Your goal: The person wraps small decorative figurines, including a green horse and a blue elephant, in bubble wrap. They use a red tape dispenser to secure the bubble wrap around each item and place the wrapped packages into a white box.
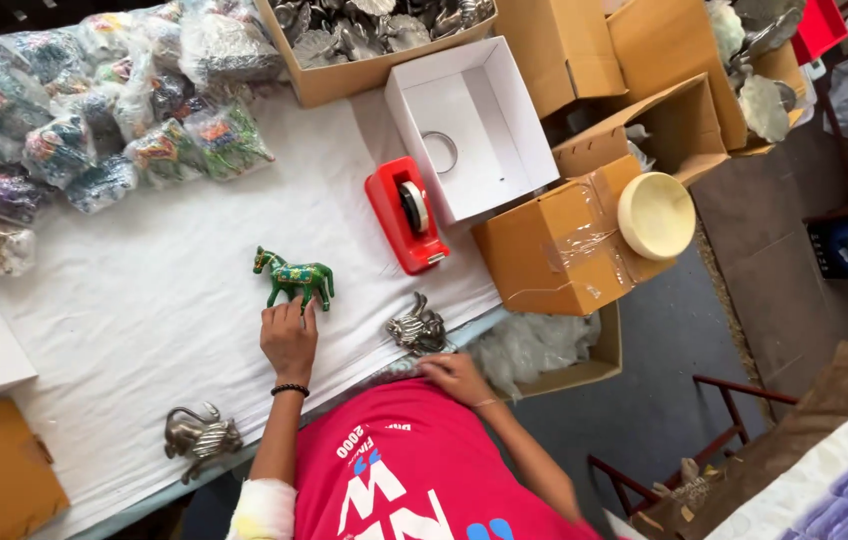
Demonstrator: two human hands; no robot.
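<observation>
One green horse (pixel 295 279), two metal figurines (pixel 417 328)

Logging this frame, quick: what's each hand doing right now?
Left hand: open, fingertips touching the green horse, not gripping it.
Right hand: beside a metal figurine; open or closed cannot be told.

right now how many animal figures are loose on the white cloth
3: green horse mid-cloth, metal one right of it near the edge, another metal one bottom left. The top box may hide more.
</observation>
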